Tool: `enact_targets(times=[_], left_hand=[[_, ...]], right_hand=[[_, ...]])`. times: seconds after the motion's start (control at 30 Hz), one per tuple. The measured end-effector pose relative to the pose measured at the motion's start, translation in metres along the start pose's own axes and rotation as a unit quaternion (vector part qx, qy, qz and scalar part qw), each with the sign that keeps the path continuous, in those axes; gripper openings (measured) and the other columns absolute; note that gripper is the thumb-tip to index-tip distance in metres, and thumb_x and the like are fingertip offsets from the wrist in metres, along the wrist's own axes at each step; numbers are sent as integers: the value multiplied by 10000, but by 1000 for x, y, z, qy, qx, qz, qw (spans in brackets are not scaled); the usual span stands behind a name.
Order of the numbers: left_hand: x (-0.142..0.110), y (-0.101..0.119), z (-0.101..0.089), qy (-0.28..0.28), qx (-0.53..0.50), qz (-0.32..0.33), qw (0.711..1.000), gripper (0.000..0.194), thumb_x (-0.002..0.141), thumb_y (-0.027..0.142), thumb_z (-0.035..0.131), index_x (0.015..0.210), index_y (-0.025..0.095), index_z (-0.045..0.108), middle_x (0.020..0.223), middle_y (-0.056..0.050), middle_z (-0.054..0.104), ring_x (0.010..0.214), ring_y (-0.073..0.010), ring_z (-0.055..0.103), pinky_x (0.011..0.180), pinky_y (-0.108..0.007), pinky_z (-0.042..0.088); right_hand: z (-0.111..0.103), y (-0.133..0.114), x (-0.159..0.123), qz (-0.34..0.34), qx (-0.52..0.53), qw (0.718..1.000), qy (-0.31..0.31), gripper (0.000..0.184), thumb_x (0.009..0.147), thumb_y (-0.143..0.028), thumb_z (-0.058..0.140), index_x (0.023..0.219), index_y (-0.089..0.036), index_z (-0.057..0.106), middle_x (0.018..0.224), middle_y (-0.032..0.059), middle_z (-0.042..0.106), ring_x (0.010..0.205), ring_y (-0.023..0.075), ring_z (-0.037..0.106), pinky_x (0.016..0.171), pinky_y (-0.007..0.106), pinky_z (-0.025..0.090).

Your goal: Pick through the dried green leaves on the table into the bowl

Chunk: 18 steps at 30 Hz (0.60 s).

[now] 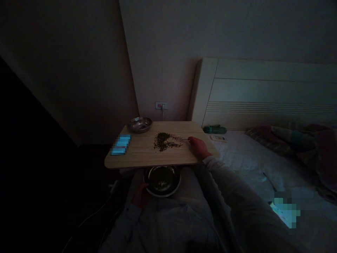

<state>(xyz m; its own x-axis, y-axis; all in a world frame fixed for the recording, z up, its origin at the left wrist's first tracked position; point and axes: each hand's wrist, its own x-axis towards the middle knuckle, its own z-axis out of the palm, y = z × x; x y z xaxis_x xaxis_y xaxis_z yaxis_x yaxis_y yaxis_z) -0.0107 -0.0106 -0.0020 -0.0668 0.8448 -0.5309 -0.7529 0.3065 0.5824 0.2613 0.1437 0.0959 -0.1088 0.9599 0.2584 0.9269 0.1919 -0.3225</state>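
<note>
My right hand (198,147) is closed over the right side of a small wooden table (142,158). From its fingertips a thin, stick-like tool (185,140) points left toward a scattered pile of small dark-green grains (162,139); the tool's exact kind is too small to make out. Below the table's front edge, a round metal bowl (172,191) rests on my lap. My left hand (142,195) grips that bowl's left rim, and some fingers are hidden in the dark. What lies inside the bowl is dim.
A second steel bowl (140,125) stands at the table's back left, near a lit phone (121,144). On the bed at right lie a green bottle-shaped item (215,129), a pale remote-like device (218,138), a glowing screen (284,212) and a rumpled blanket (313,151).
</note>
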Motion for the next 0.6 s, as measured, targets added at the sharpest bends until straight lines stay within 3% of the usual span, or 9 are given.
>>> enact_targets(times=[0.13,0.37,0.6], left_hand=[[-6,2,8,49,-4,-25,999,281,635,51,561,868,171,663,787,-56,739,960,-295,666,811,-400,541],[-10,3,12,37,-9,-28,999,343,632,47,550,931,167,670,814,-68,742,988,-297,656,815,-396,540],[-4,-1,6,25,1,-7,1000,296,632,58,570,890,176,656,780,-54,738,963,-295,665,824,-407,537]], right_hand=[[1,-3,-2,7,30,999,17,284,899,-201,427,1123,-193,602,1061,80,680,965,194,616,852,297,428],[-8,-6,0,82,108,991,11,287,849,-163,466,1096,-140,610,933,83,693,855,165,626,768,259,445],[-6,-10,-10,131,95,987,-17,275,857,-192,467,1085,-130,606,872,91,697,798,172,632,696,250,429]])
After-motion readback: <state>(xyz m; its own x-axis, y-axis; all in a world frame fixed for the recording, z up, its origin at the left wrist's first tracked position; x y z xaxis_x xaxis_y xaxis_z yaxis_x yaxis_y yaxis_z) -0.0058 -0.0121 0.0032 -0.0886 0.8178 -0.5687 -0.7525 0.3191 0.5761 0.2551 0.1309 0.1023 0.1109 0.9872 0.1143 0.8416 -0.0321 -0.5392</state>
